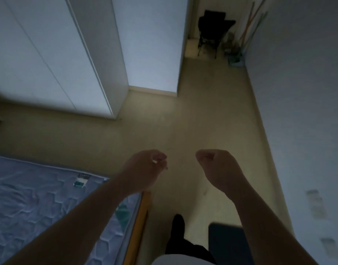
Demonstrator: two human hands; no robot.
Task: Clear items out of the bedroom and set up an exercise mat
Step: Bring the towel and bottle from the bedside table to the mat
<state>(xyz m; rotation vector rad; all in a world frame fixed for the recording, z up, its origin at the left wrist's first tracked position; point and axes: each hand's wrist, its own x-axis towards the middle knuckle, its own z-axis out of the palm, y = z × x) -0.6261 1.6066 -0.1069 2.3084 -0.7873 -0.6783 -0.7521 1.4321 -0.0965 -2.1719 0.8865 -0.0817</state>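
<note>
Your shirt: pale cloth [168, 260] at the bottom edge, nearest the lens, with your dark trouser leg and foot [178, 236] just beyond it on the floor.
Mat: dark flat slab [227, 243] lying on the floor just right of your foot, partly hidden by your right forearm; it looks like the exercise mat, though the dim light leaves that unsure.
Your right hand: raised above the floor ahead of the mat [216, 167], fingers curled into a loose fist, nothing visible in it.
Your left hand: level with the right and apart from it [145, 169], fingers curled in narrow; a small pale glint shows at the fingertips, and you cannot tell whether it is a held thing.
Mattress: quilted bluish surface [40, 207] left of the mat, beyond your foot, under your left forearm; a label sits near its top edge.
Bed frame: wooden rail [141, 222] along the mattress edge, between mattress and your foot.
Floor: pale yellowish [193, 115], running from the mat toward a far corner.
Wardrobe: tall white doors [55, 54], well beyond the mat, to the left.
Folding chair: black [212, 29], far end of the floor from the mat.
Broom handles: leaning in the far corner [248, 35], just right of the chair.
Right wall: plain [298, 92], running alongside the mat.
</note>
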